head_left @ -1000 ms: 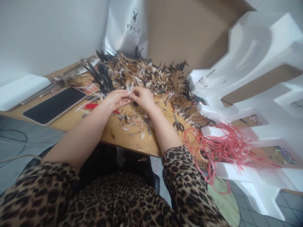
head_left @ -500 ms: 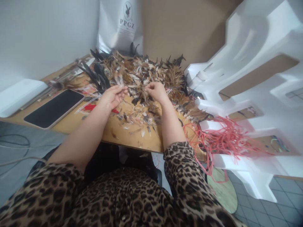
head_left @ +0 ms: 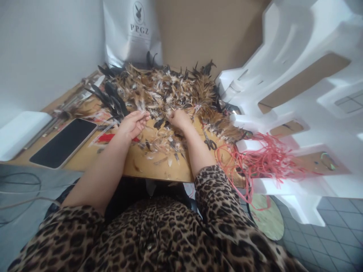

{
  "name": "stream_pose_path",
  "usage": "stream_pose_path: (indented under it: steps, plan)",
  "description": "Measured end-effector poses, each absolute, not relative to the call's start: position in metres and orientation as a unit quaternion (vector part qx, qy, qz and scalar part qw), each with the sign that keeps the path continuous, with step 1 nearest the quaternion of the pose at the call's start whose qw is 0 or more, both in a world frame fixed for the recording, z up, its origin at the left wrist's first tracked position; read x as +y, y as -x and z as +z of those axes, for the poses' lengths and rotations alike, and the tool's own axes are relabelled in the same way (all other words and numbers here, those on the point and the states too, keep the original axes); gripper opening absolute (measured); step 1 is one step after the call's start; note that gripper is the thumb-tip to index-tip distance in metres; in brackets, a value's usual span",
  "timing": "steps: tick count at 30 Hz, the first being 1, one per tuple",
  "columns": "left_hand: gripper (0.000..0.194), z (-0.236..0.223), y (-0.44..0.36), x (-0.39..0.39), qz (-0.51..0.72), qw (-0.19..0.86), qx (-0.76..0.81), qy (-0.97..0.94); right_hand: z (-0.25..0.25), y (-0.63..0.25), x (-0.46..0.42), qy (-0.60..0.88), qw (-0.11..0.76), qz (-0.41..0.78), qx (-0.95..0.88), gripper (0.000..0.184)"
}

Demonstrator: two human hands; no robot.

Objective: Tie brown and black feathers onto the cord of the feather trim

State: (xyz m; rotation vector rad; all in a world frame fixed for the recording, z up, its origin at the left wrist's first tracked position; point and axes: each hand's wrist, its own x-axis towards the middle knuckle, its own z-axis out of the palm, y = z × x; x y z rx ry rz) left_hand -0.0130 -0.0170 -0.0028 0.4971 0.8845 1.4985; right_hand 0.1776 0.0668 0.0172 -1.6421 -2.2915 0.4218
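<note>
At the back of the table [head_left: 153,170], one bag [head_left: 136,41] is cropped. Apart, left hand [head_left: 132,125] pinches one feather tuft [head_left: 140,103]; right hand [head_left: 180,121] hides its fingertips, hold unclear.

The person wears a loose-looking leopard-print top of soft fabric [head_left: 153,236], its tan ground covered in black, broken-ringed spots with darker brown centres. Well back from the grip of the bare left hand [head_left: 134,124], the patterned left sleeve [head_left: 62,236] ends around the elbow in a bunched, creased edge, leaving the slender left forearm [head_left: 99,170] uncovered. Behind the grip of the bare right hand [head_left: 180,120], the matching right sleeve [head_left: 221,206] reaches farther down, wrinkled at its edge, below an equally uncovered right forearm [head_left: 198,147]. Nearer the grip than the top's front, black cloth [head_left: 127,192] shows in shadow, its cut unclear.
</note>
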Motion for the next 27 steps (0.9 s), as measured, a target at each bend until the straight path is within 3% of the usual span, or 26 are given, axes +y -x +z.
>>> stream_pose_path:
  steps: [6, 12, 27]
  plan:
    - [0.005, -0.007, 0.007, -0.016, 0.636, 0.634, 0.377, -0.226, 0.01, -0.17, 0.073, 0.472, 0.331, 0.394, -0.716, 0.021]
    - [0.005, -0.013, 0.004, -0.015, 0.616, 0.652, 0.361, -0.254, 0.017, -0.156, 0.063, 0.408, 0.375, 0.58, -0.597, 0.036]
    - [0.009, -0.011, 0.002, -0.015, 0.616, 0.666, 0.34, -0.248, 0.019, -0.13, 0.034, 0.387, 0.372, 0.655, -0.531, 0.031]
